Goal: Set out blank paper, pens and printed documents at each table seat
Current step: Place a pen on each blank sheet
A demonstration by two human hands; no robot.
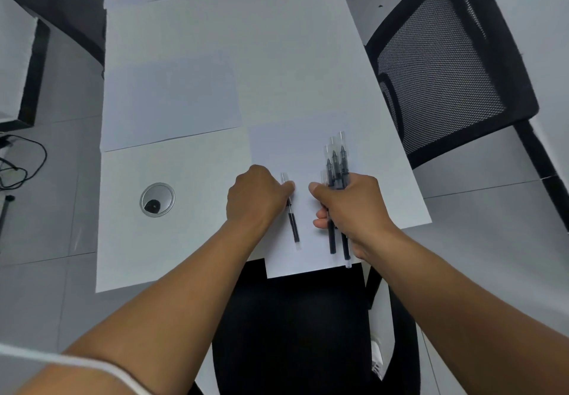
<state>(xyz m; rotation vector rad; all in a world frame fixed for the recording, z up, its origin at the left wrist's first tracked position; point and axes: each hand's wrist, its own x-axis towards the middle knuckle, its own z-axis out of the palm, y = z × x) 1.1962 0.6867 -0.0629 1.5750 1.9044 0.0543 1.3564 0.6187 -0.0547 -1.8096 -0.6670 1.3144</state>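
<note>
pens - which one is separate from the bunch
The single pen under the left hand, lying on the near sheet of paper. The other pens are bundled upright in the right hand's grip.

A white bench [172, 240] with a round cable grommet [157, 199] is seen at centre. Black mesh chairs [443, 65] are placed at two and six o'clock on a grey tiled floor [37, 287]; cables [21, 160] are seen at nine o'clock.

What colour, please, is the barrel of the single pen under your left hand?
Black, with a clear cap; the head view shows the pen best.
</note>
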